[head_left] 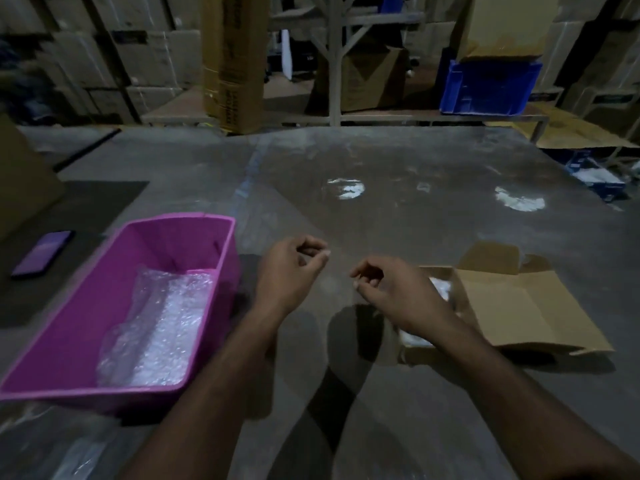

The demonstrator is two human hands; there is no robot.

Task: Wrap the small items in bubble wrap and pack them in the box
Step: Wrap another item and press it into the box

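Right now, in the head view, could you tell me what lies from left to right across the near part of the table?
Phone → pink bin holding bubble wrap → left hand → right hand → open cardboard box.

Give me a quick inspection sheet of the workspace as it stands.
Surface: grey table with a clear plastic sheet spread over the middle.
Job's things: pink bin holds bubble wrap; open cardboard box on the right, something white inside, partly hidden.
Clutter: phone at far left.
Grips: left hand and right hand each pinch at the sheet's near edge, it seems; the film is hard to see.
Cables: nothing seen.
Surroundings: stacked cartons, a blue crate on a shelf.
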